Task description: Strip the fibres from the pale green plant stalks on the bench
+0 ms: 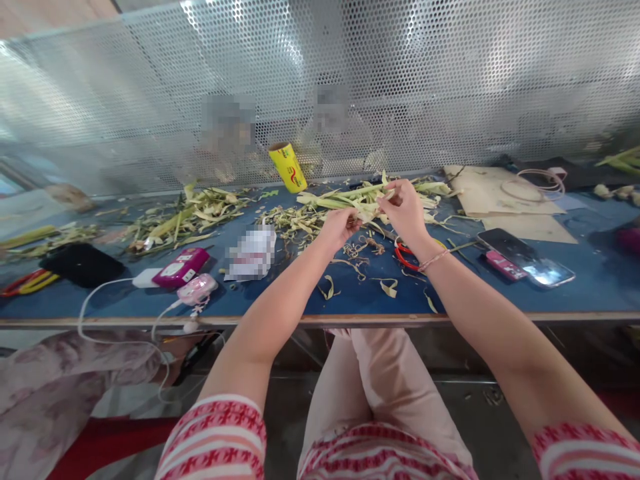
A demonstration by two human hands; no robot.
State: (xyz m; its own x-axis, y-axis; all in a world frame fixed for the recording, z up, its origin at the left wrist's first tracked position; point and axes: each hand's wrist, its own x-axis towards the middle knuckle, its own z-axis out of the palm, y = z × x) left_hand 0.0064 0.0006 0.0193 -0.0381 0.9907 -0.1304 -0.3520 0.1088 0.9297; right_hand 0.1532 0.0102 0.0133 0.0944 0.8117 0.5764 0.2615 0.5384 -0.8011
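Note:
Both of my hands are raised over a heap of pale green plant stalks and leafy scraps [345, 198] on the blue table [280, 300]. My left hand [341, 225] is closed in a pinch on one end of a whitish-green plant piece [369, 213]. The fingers of my right hand [406, 208] pinch the same piece from the other side. Fingertips partly cover it, so its exact kind is unclear. Below my right wrist lie red-handled scissors [401, 256], partly hidden by the forearm. Curled peelings [389, 287] are scattered near the table edge.
A yellow tube [289, 168] stands tilted near the perforated metal screen [165, 113]. At left are more scraps [200, 212], a magenta charger [181, 268] with cables, and a black pouch-like object [83, 264]. To the right lie a phone [527, 257] and cardboard [493, 190].

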